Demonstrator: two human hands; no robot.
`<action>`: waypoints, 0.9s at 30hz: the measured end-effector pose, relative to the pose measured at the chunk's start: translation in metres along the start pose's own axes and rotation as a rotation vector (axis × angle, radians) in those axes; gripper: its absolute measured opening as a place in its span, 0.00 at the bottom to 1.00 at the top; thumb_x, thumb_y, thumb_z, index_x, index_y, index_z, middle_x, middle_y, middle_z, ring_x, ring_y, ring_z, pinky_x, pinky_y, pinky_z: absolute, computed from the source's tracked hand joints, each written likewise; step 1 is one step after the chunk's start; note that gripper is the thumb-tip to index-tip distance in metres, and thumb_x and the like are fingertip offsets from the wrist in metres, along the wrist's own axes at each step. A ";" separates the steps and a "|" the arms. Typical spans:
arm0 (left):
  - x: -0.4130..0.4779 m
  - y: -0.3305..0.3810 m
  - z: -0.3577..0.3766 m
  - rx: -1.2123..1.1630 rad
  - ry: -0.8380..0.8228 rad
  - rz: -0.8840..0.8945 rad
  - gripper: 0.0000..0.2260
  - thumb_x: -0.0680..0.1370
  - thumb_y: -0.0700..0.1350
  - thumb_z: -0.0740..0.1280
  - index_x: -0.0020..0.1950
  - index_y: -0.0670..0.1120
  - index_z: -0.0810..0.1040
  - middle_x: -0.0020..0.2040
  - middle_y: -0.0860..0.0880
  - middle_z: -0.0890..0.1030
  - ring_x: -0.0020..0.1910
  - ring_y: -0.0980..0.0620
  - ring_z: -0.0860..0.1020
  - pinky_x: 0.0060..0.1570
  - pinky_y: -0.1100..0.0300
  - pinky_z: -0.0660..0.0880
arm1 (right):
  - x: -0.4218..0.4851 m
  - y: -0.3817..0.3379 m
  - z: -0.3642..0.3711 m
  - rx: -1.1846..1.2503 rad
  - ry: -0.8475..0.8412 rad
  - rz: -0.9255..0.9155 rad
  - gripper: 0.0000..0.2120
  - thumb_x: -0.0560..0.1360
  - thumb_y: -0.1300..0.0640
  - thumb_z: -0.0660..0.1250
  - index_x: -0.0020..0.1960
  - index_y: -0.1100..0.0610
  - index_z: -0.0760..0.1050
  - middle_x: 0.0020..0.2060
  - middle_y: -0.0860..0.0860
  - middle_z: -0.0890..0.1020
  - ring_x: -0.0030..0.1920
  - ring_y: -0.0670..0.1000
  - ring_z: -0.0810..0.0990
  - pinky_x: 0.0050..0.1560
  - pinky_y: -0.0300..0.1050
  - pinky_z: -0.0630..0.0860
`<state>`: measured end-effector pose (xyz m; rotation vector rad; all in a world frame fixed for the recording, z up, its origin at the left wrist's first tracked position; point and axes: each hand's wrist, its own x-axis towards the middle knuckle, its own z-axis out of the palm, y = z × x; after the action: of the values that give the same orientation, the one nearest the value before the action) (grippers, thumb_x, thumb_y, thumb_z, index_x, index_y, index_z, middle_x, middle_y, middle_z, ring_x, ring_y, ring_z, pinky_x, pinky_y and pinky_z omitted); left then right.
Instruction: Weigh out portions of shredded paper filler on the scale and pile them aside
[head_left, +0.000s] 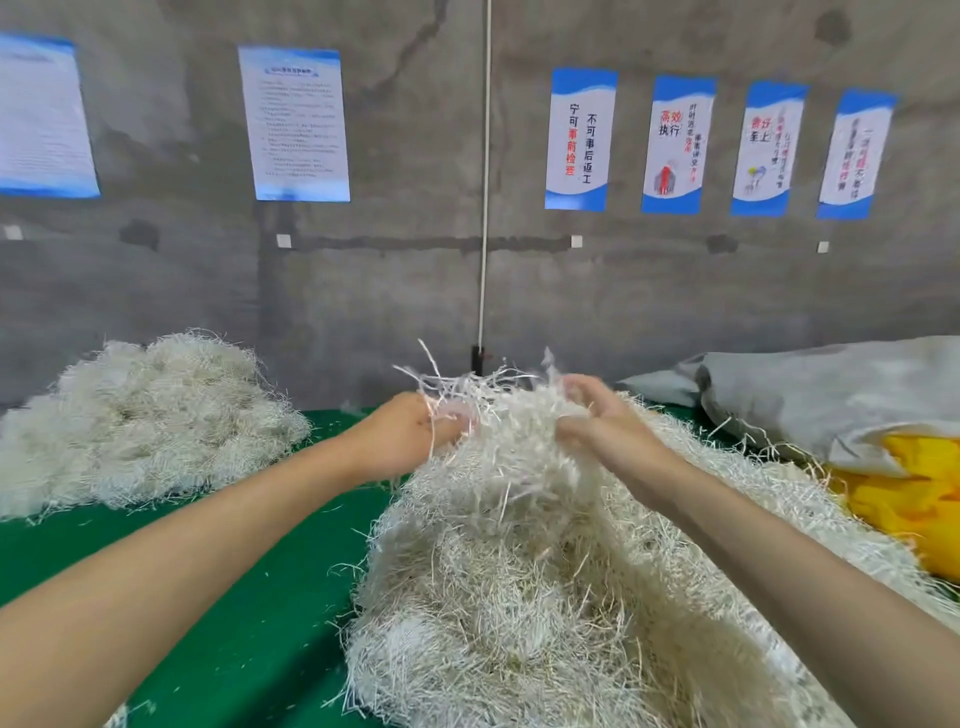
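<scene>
A big heap of white shredded paper filler (519, 597) covers the middle and right of the green table (249, 597). My left hand (410, 434) and my right hand (605, 423) both grip a raised clump of shredded paper (498, 410) at the top of that heap, with strands sticking up between them. A second, separate pile of shredded paper (145, 415) lies at the far left against the wall. No scale shows in the head view.
A grey sack (831, 395) lies at the back right, with a yellow bag (914, 493) under its front edge. A concrete wall with posters (579, 140) stands close behind the table. A white cord (485, 182) hangs down the wall.
</scene>
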<state>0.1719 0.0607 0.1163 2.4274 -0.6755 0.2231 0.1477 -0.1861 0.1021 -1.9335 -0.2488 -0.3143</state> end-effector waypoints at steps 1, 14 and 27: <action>0.002 0.005 -0.001 -0.090 0.063 -0.006 0.15 0.81 0.61 0.56 0.42 0.59 0.78 0.45 0.49 0.78 0.43 0.52 0.76 0.49 0.56 0.73 | -0.003 -0.001 0.007 -0.078 -0.125 -0.015 0.32 0.74 0.61 0.69 0.73 0.45 0.63 0.70 0.45 0.70 0.55 0.46 0.81 0.50 0.40 0.81; 0.012 0.000 -0.007 -0.874 0.672 -0.328 0.14 0.85 0.48 0.51 0.55 0.46 0.75 0.53 0.47 0.73 0.54 0.50 0.72 0.55 0.56 0.70 | 0.003 0.018 0.021 0.001 0.239 0.027 0.10 0.77 0.63 0.64 0.42 0.50 0.76 0.24 0.45 0.75 0.25 0.45 0.69 0.28 0.41 0.67; 0.034 0.027 -0.017 -0.928 0.849 -0.477 0.21 0.84 0.49 0.54 0.71 0.37 0.69 0.67 0.39 0.74 0.66 0.40 0.73 0.66 0.50 0.69 | -0.003 -0.009 0.054 -0.338 -0.209 -0.091 0.46 0.66 0.37 0.63 0.79 0.42 0.47 0.76 0.38 0.50 0.76 0.47 0.47 0.77 0.62 0.48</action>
<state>0.1869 0.0376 0.1543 1.3334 0.1868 0.5462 0.1473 -0.1322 0.0897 -2.2962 -0.4453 -0.2244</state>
